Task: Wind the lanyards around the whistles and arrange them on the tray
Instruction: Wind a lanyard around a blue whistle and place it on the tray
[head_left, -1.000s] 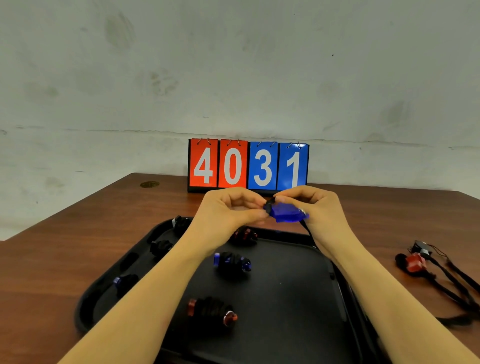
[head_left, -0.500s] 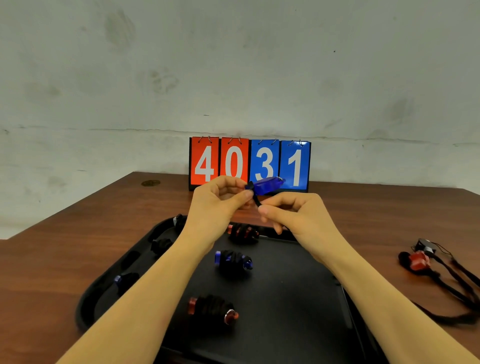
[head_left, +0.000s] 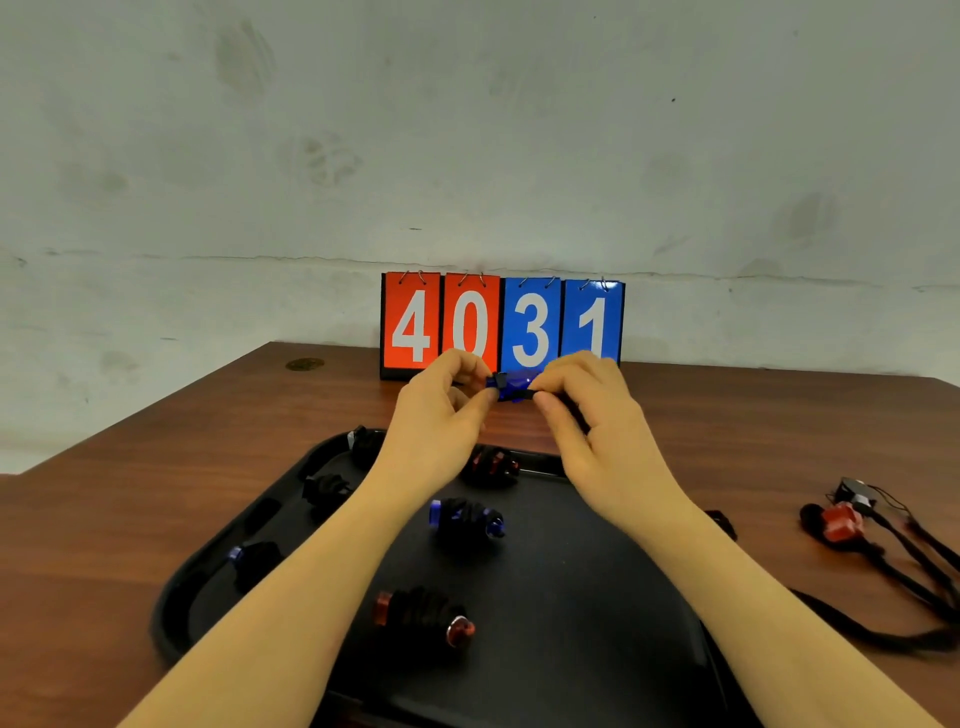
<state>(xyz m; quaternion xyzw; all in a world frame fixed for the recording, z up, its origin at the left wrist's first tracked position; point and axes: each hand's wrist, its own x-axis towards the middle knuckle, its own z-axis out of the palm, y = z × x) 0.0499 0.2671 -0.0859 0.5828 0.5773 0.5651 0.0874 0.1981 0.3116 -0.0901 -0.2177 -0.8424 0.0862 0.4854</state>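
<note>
I judge the step in hand to be the winding of the black lanyard (head_left: 519, 396) around the blue whistle (head_left: 511, 385); to do it well I would keep the cord tight and lay each turn just beside the last one, so it does not slip off the end. My left hand (head_left: 441, 410) pinches the left end of the whistle with curled fingers; my right hand (head_left: 592, 415) pinches the lanyard against its right part, fingers also curled, nothing wide. The whistle is in the air, above the far edge of the black tray (head_left: 571, 597); several wound whistles lie on this tray already; a red whistle (head_left: 840, 522) with loose cords waits on the table at the right.
</note>
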